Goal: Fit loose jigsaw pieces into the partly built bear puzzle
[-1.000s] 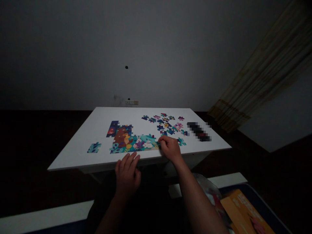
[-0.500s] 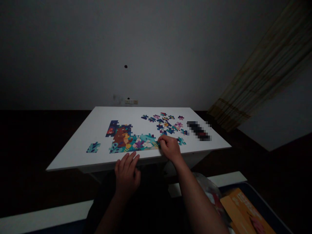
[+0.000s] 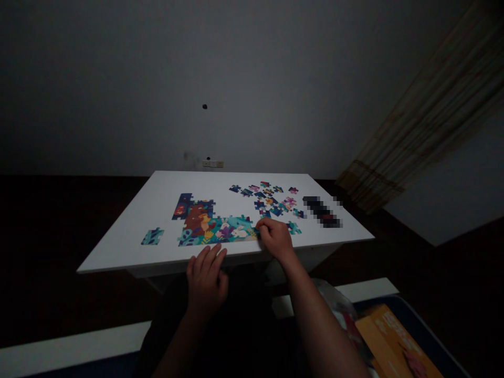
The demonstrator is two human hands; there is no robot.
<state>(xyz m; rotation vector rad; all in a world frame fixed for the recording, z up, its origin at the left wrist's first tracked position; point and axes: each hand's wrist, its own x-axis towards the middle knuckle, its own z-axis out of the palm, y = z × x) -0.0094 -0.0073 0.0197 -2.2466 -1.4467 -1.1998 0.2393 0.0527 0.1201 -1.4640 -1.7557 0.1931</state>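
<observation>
A partly joined colourful jigsaw puzzle (image 3: 208, 224) lies near the front edge of a white table (image 3: 157, 210). My right hand (image 3: 275, 239) rests at the puzzle's right end, fingers curled and pinched against its edge, perhaps on a piece I cannot make out. My left hand (image 3: 205, 278) lies at the table's front edge just below the puzzle, fingers stretched out flat and holding nothing. Loose pieces (image 3: 268, 199) are scattered behind my right hand. A small joined bit (image 3: 153, 237) lies apart at the left.
A dark blurred object (image 3: 322, 211) lies on the table's right side. An orange box (image 3: 394, 341) sits at lower right. A striped curtain (image 3: 425, 121) hangs at the right, and a wall socket (image 3: 212, 164) is behind the table. The room is dim.
Nothing has visibly moved apart from a slight shift of the camera; both hands stay where they were.
</observation>
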